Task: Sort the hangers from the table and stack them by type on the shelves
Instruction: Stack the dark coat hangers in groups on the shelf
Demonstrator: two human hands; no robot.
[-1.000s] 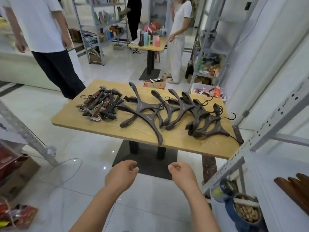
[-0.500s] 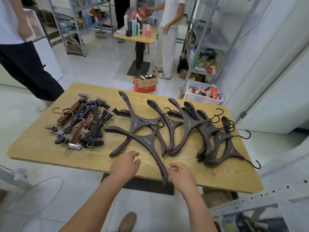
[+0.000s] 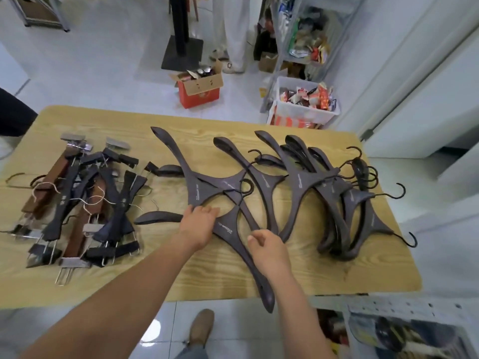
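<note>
Hands: now advanced over worktop [image 3: 350, 275]. Left hand [image 3: 199, 225] grip released, flat on nearest coat hanger [image 3: 225, 228], 6 o'clock; right hand [image 3: 270, 251] grip indeterminate. Hazard: tangled hooks [image 3: 247, 186] may drag neighbouring hangers [image 3: 305, 187] off.

Table [image 3: 337, 275]: clip hangers [image 3: 77, 200] piled at left end, coat hangers [image 3: 305, 185] centre to right. Left hand [image 3: 198, 225] flat on frontmost coat hanger [image 3: 228, 229]; right hand [image 3: 270, 252] curled over its arm, grip unclear.

The left hand [image 3: 199, 224] and right hand [image 3: 269, 251] are seen ungloved, forearms uncovered. A tan shoe [image 3: 201, 330] and a blue-grey trouser leg [image 3: 192, 355] are noted.
</note>
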